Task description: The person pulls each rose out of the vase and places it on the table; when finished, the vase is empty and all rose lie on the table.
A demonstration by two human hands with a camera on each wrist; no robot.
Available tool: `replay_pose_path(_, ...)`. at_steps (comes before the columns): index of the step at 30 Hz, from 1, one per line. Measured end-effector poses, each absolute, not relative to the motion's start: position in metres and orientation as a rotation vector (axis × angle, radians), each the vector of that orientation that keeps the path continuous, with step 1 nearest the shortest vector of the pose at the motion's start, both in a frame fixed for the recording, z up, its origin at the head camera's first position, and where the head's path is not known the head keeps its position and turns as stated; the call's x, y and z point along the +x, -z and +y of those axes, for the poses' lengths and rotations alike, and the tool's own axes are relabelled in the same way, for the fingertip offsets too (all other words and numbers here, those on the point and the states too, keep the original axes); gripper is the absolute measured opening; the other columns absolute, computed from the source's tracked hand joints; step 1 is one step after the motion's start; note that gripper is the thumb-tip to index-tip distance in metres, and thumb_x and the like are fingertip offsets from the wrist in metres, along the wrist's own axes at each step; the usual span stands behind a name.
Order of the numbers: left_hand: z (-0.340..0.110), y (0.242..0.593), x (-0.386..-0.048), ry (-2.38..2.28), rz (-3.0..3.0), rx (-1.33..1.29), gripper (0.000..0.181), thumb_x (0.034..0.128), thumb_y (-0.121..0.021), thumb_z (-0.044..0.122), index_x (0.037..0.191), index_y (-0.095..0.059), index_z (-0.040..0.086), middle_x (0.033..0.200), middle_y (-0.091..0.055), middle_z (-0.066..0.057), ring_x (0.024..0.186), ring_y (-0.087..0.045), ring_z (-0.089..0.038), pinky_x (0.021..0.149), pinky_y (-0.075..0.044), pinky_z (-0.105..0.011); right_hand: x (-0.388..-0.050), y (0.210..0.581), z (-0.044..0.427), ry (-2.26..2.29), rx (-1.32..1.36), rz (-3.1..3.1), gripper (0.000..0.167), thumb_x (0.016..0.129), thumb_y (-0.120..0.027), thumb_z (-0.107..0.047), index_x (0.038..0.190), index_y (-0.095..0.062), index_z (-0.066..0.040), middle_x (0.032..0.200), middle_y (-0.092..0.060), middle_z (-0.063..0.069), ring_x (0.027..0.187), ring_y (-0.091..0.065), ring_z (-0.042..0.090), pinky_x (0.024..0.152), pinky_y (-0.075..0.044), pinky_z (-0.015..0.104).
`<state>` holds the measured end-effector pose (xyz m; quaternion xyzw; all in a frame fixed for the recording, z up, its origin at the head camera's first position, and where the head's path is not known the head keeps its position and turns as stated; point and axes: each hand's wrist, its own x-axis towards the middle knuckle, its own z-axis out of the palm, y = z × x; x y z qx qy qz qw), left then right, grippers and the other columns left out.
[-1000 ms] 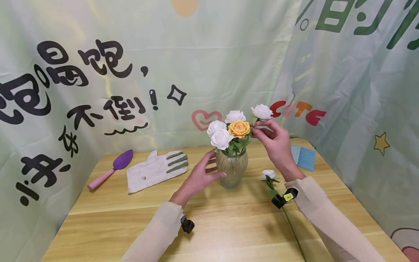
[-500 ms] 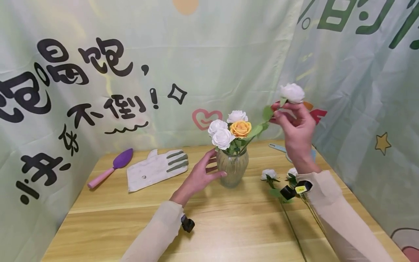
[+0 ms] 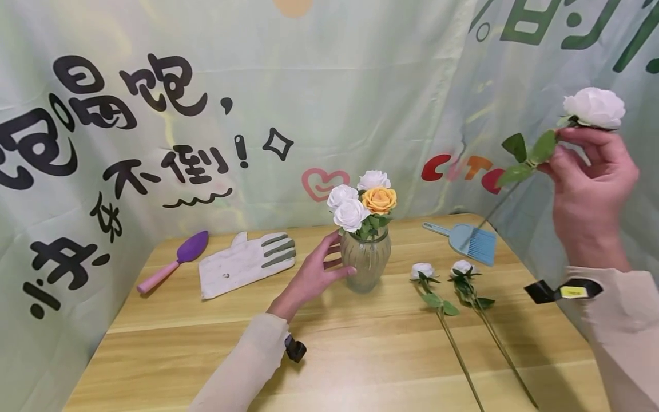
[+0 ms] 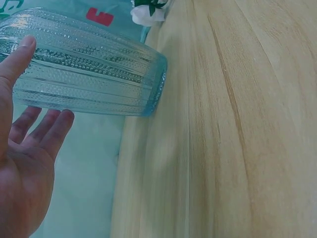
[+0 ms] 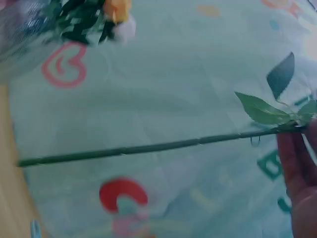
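A ribbed glass vase (image 3: 366,263) stands upright with several white roses (image 3: 351,214) and one orange rose (image 3: 380,200) in it. My left hand (image 3: 315,274) holds the vase at its left side, thumb in front and fingertips at the far side; the left wrist view shows the vase (image 4: 94,69) between thumb and fingers. Up at the right, my right hand (image 3: 594,183) pinches a white rose (image 3: 596,107) just under its bloom. Its long green stem (image 5: 148,148) slants down to the left, outside the vase.
Two white roses (image 3: 423,272) with long stems lie on the wooden table (image 3: 350,366), right of the vase. Behind them is a blue dustpan-shaped tool (image 3: 471,239). A glove (image 3: 247,264) and a purple trowel (image 3: 191,248) lie at the left. Printed cloth (image 3: 329,103) hangs around.
My right hand has drawn a white rose up out of the vase and carried it to the right. My left hand has stayed on the vase.
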<state>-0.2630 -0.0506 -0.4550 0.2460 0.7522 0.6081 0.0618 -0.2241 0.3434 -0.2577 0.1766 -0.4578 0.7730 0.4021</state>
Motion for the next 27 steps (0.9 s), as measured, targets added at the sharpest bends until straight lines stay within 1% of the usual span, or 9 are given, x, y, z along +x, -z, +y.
replay_pose_path(3, -0.051, 0.455, -0.264, -1.842, 2.266, 0.758, 0.090, 0.0958, -0.087, 0.027, 0.169, -0.034, 0.033, 0.168, -0.045, -0.003, 0.152, -0.052, -0.034, 0.122, -0.054, -0.047, -0.212, 0.271, 0.374, -1.939, 0.390, -1.370, 0.029, 0.094, -0.071, 0.020, 0.122, -0.066, 0.015, 0.121, -0.075, 0.019, 0.097, -0.076, 0.024, 0.075, -0.068, 0.021)
replay_pose_path(6, -0.051, 0.456, -0.265, -1.843, 2.258, 0.767, 0.090, 0.0960, -0.086, 0.028, 0.169, -0.034, 0.033, 0.169, -0.045, -0.003, 0.152, -0.052, -0.035, 0.122, -0.054, -0.049, -0.198, 0.289, 0.404, -1.686, 0.203, -1.816, 0.029, 0.103, -0.065, 0.009, 0.130, -0.069, -0.001, 0.124, -0.075, -0.003, 0.105, -0.073, 0.006, 0.079, -0.062, 0.008)
replay_pose_path(9, -0.051, 0.456, -0.265, -1.847, 2.256, 0.762, 0.090, 0.0960, -0.087, 0.029, 0.169, -0.034, 0.033, 0.169, -0.045, -0.004, 0.152, -0.051, -0.037, 0.122, -0.054, -0.051, -0.187, 0.307, 0.430, -1.404, 0.084, -2.185, 0.031, 0.108, -0.062, 0.000, 0.135, -0.069, -0.015, 0.123, -0.070, -0.024, 0.102, -0.069, -0.008, 0.078, -0.056, 0.001)
replay_pose_path(13, -0.051, 0.457, -0.265, -1.856, 2.256, 0.750, 0.090, 0.0960, -0.087, 0.026, 0.169, -0.035, 0.032, 0.168, -0.045, -0.004, 0.152, -0.051, -0.037, 0.122, -0.054, -0.050, -0.181, 0.336, 0.456, -1.333, 0.129, -2.412, 0.032, 0.109, -0.062, 0.000, 0.132, -0.070, -0.020, 0.118, -0.069, -0.036, 0.091, -0.068, -0.013, 0.074, -0.054, 0.002)
replay_pose_path(15, -0.052, 0.457, -0.265, -1.856, 2.257, 0.748, 0.090, 0.0962, -0.086, 0.025, 0.169, -0.035, 0.031, 0.168, -0.046, -0.003, 0.152, -0.051, -0.035, 0.122, -0.054, -0.049, -0.181, 0.355, 0.465, -1.323, 0.139, -2.492, 0.033, 0.110, -0.062, -0.001, 0.129, -0.071, -0.027, 0.115, -0.067, -0.040, 0.087, -0.067, -0.013, 0.072, -0.054, 0.003)
replay_pose_path(19, -0.052, 0.457, -0.264, -1.858, 2.251, 0.751, 0.089, 0.0962, -0.086, 0.025, 0.169, -0.035, 0.031, 0.168, -0.046, -0.002, 0.152, -0.051, -0.036, 0.121, -0.055, -0.045, -0.182, 0.392, 0.478, -1.340, 0.122, -2.631, 0.032, 0.111, -0.063, -0.007, 0.128, -0.069, -0.033, 0.114, -0.064, -0.044, 0.089, -0.067, -0.013, 0.070, -0.057, 0.008)
replay_pose_path(22, -0.051, 0.457, -0.264, -1.863, 2.244, 0.750, 0.089, 0.0959, -0.087, 0.026, 0.169, -0.035, 0.032, 0.168, -0.046, -0.002, 0.151, -0.051, -0.037, 0.121, -0.055, -0.045, -0.183, 0.417, 0.487, -1.380, 0.128, -2.728, 0.027, 0.111, -0.063, -0.008, 0.129, -0.072, -0.025, 0.114, -0.064, -0.043, 0.093, -0.066, -0.014, 0.072, -0.061, 0.014)
replay_pose_path(25, -0.051, 0.455, -0.264, -1.873, 2.231, 0.749, 0.089, 0.0959, -0.087, 0.025, 0.168, -0.036, 0.031, 0.167, -0.047, -0.002, 0.152, -0.051, -0.038, 0.123, -0.053, -0.051, -0.183, 0.436, 0.492, -1.368, 0.091, -2.845, 0.023, 0.113, -0.061, -0.012, 0.134, -0.071, -0.012, 0.113, -0.060, -0.045, 0.096, -0.064, -0.016, 0.073, -0.063, 0.019)
replay_pose_path(27, -0.052, 0.454, -0.264, -1.879, 2.223, 0.754, 0.088, 0.0961, -0.087, 0.024, 0.168, -0.037, 0.031, 0.167, -0.046, -0.002, 0.152, -0.050, -0.039, 0.124, -0.051, -0.056, -0.183, 0.445, 0.495, -1.371, 0.060, -2.893, 0.023, 0.113, -0.060, -0.014, 0.133, -0.071, -0.009, 0.111, -0.058, -0.045, 0.095, -0.064, -0.013, 0.072, -0.063, 0.022)
